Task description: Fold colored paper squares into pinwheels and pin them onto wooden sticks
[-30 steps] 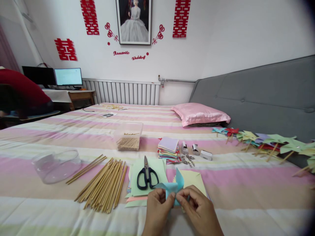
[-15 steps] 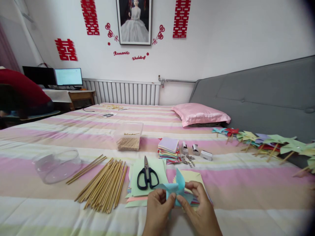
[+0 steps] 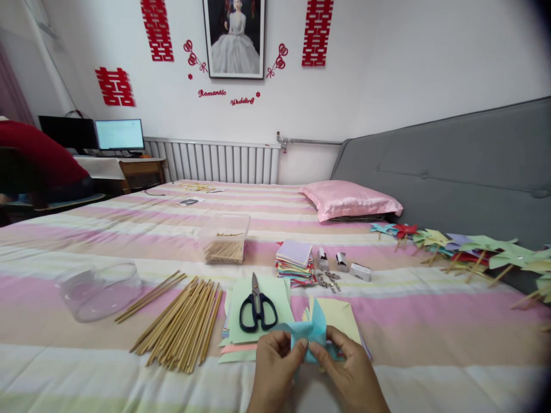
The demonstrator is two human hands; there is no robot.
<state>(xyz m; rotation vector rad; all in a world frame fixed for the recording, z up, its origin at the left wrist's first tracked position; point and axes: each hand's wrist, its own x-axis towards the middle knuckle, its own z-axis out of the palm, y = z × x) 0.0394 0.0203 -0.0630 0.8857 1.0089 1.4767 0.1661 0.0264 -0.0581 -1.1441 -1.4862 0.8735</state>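
Observation:
A light-blue paper pinwheel (image 3: 316,327) is pinched between both hands, low in the view. My left hand (image 3: 279,355) is closed on its left side, with the thumb near the middle. From the right, my right hand (image 3: 344,358) grips it, its thumb pressed close to the other thumb at the centre. A tiny shiny spot shows between the thumb tips, too small to name. Just behind the hands lie dark-handled scissors (image 3: 257,310) on green paper sheets (image 3: 241,304). Cream-coloured paper (image 3: 342,315) lies behind my right hand.
Many wooden sticks (image 3: 181,327) lie at left, beside a clear plastic cylinder (image 3: 101,292). Beyond are a clear box of sticks (image 3: 226,241), stacked paper squares (image 3: 295,261), small metal pieces (image 3: 329,280) and small boxes (image 3: 342,262). Finished pinwheels (image 3: 473,246) line the headboard. A person in red (image 3: 38,155) sits far left.
The fingers of my right hand have moved slightly down and inward, and the raised blue blade of the pinwheel has shifted a little. My left hand is almost still.

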